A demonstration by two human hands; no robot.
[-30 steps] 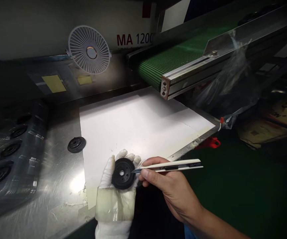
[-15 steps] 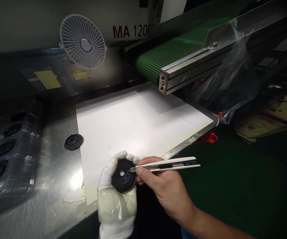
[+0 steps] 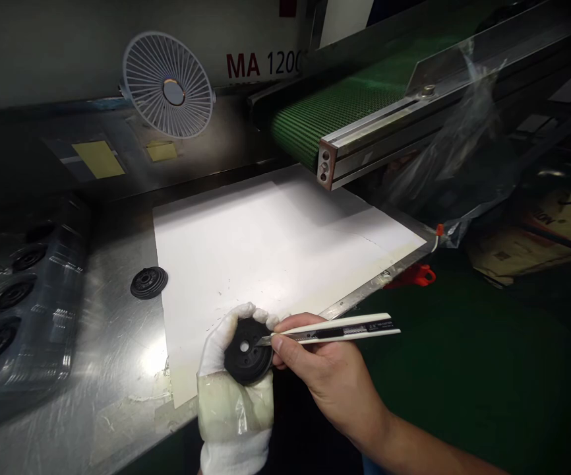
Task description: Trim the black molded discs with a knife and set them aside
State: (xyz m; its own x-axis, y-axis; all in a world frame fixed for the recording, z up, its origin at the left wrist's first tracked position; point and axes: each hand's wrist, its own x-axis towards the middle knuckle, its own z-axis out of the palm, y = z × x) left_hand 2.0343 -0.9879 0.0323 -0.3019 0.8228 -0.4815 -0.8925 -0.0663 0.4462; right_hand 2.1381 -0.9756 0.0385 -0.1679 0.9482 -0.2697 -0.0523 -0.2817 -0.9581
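Note:
My left hand (image 3: 236, 396), in a white glove with clear tape round the palm and wrist, is closed round a black round plastic part (image 3: 246, 361) with a hole at its centre. The bare right hand (image 3: 322, 369) pinches a white and black utility knife (image 3: 349, 328). Its blade tip rests on or just above the face of the black part, right of the centre hole. Fingers of the right hand are partly hidden behind the part's edge. A similar black part (image 3: 149, 282) lies on the metal table, at the left edge of the white sheet (image 3: 266, 244).
A clear plastic tray (image 3: 65, 316) with several black round parts stands at the left. Behind are a white fan (image 3: 169, 86) and a green conveyor belt (image 3: 335, 105) whose metal end overhangs the table (image 3: 112, 349). A plastic bag (image 3: 463, 145) hangs at the right.
The whole view has shifted slightly, scene and hands together. The knife tip stays near the centre hole; its handle looks turned a little. Both hands keep their hold.

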